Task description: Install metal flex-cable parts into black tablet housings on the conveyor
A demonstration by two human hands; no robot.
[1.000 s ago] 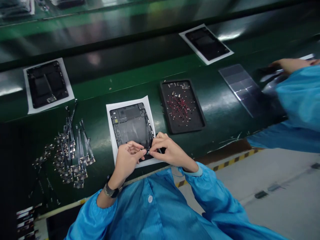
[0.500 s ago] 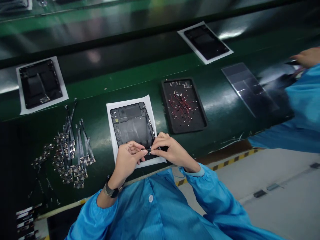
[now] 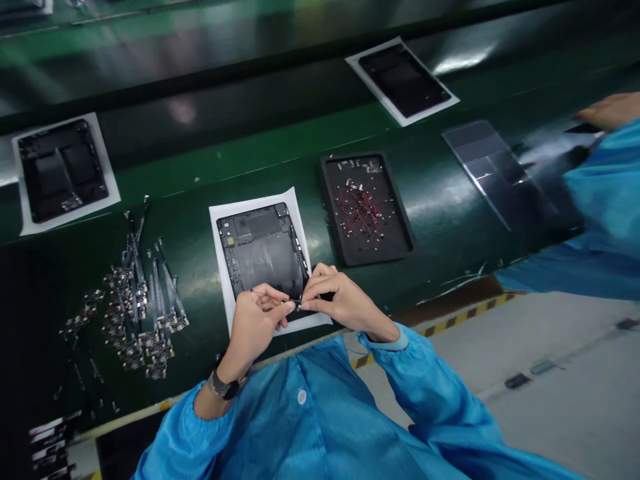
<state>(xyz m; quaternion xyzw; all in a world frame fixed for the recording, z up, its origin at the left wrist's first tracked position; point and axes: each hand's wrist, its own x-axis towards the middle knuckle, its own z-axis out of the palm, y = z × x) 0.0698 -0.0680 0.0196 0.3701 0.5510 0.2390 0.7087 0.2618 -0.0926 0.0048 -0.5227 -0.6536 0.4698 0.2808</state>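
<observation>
A black tablet housing (image 3: 260, 250) lies inner side up on a white sheet (image 3: 229, 310) in front of me. Over its near edge my left hand (image 3: 260, 317) is closed in a pinch. Against it, fingertips nearly meeting, my right hand (image 3: 343, 299) pinches too. Between them shows a small dark part (image 3: 298, 305) with a thin black lead; its kind is too small to make out. My fingers cover the near corner of the housing.
Right of the housing stands a black tray (image 3: 370, 255) of red-wired small parts. Circuit boards with flat cables (image 3: 157, 333) are heaped at left. Further housings lie on sheets at far left (image 3: 65, 170) and far right (image 3: 405, 77). A co-worker's hand (image 3: 613, 110) is beside a clear sheet (image 3: 480, 150).
The two farther housings have slid left. The co-worker's hand has shifted slightly. My hands keep their pinch at nearly the same spot, and the view has turned a little.
</observation>
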